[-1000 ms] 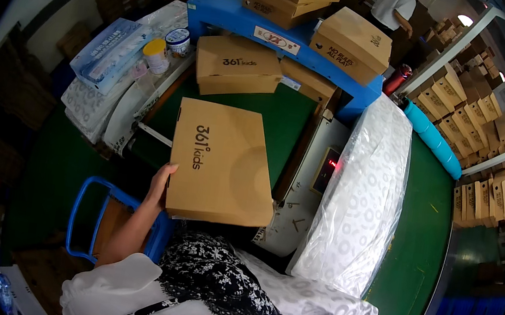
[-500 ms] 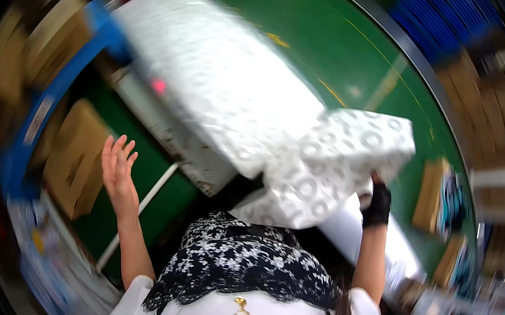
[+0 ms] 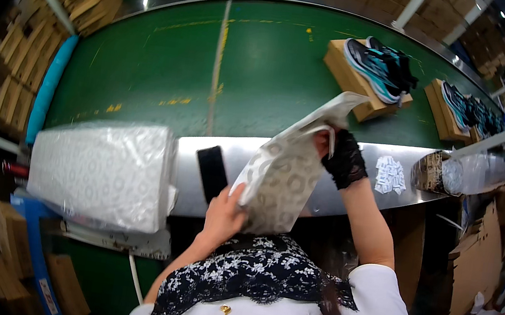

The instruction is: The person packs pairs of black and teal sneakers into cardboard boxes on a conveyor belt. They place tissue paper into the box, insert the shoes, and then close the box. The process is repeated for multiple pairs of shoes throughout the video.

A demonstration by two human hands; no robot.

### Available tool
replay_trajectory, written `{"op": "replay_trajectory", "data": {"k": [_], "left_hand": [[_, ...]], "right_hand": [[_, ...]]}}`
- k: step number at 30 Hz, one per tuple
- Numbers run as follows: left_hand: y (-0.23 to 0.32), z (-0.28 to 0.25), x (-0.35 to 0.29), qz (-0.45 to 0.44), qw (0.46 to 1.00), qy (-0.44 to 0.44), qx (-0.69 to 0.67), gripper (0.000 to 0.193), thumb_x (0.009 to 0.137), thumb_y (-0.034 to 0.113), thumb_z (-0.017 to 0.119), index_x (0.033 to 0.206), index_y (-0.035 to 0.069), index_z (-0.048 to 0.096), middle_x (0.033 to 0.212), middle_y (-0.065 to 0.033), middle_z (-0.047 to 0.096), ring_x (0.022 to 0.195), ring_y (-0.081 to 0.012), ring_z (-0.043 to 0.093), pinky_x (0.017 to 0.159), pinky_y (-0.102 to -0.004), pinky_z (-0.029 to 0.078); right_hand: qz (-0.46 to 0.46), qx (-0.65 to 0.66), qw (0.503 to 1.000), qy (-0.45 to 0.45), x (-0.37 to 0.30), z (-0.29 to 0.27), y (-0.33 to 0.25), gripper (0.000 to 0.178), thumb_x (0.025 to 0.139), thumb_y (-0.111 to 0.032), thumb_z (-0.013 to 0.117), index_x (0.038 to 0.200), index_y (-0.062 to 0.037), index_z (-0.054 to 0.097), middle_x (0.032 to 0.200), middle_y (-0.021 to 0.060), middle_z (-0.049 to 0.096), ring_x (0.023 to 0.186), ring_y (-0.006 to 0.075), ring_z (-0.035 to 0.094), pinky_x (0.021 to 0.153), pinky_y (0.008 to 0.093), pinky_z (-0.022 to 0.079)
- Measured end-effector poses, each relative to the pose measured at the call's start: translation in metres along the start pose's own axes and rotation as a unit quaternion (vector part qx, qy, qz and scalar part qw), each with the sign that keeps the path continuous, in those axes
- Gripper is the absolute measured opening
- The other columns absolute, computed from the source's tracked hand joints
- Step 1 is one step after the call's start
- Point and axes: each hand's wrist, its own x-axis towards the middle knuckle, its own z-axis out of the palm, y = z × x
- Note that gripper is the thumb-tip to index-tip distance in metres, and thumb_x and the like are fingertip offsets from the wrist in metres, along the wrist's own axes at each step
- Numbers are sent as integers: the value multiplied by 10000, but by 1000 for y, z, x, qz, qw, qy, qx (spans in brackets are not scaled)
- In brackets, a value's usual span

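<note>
- At centre, I see the sheet [image 3: 289, 172] stretched between both hands above the ledge [image 3: 184, 167].
- Towards seven o'clock, the left hand [image 3: 224, 214], spread and empty half a second ago, now pinches its left edge.
- Towards three o'clock, the right hand [image 3: 341, 160] grips its right edge, fingertips partly hidden.
- I judge the sheet steadier with two hands.

The sheet [image 3: 285, 174] in the middle looks like thin, smooth paper. At left, shiny, crinkly clear plastic wraps the stack [image 3: 100, 172]. The counter [image 3: 237, 155] is smooth, shiny metal. The glove [image 3: 349, 162] looks like lacy cloth.
</note>
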Motion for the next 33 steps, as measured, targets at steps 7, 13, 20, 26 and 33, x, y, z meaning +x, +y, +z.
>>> {"op": "replay_trajectory", "data": {"k": [7, 13, 20, 26, 33], "left_hand": [[22, -76, 80, -241, 906, 197, -285, 225, 850, 42, 398, 956, 20, 595, 830, -13, 577, 715, -59, 502, 640, -188, 403], [-6, -235, 125, -200, 804, 535, -164, 267, 845, 220, 506, 997, 13, 576, 1005, -82, 564, 965, -179, 509, 827, -297, 407], [-91, -353, -8, -333, 512, 775, -161, 239, 806, 98, 444, 1002, -4, 535, 1012, -124, 574, 897, -260, 565, 722, -414, 484], [-131, -215, -38, -361, 278, 867, -203, 272, 776, 91, 459, 1039, 23, 478, 1017, -146, 547, 780, -281, 584, 524, -415, 489], [-98, -113, 19, -472, 433, 730, -238, 316, 789, 155, 481, 977, -98, 473, 931, -197, 564, 709, -287, 598, 509, -397, 514]], "right_hand": [[112, -9, 988, 103, 72, -125, -59, 433, 798, -351, 579, 1140, -104, 484, 1019, 75, 585, 920, 221, 596, 684, 351, 498], [148, -4, 930, 336, 150, -287, -89, 852, 561, -414, 795, 1185, -53, 342, 1053, 128, 514, 922, 259, 560, 657, 371, 494], [129, 46, 957, 256, 195, -287, -44, 294, 729, -377, 663, 863, -145, 543, 665, 0, 465, 596, 151, 482, 447, 264, 384], [166, 43, 959, 226, 155, -248, -40, 246, 778, -366, 588, 853, -135, 552, 680, 1, 559, 558, 141, 513, 408, 250, 364], [194, 131, 962, 139, 75, -175, -69, 184, 793, -191, 570, 908, -47, 562, 915, 91, 597, 872, 249, 588, 686, 351, 483]]}}
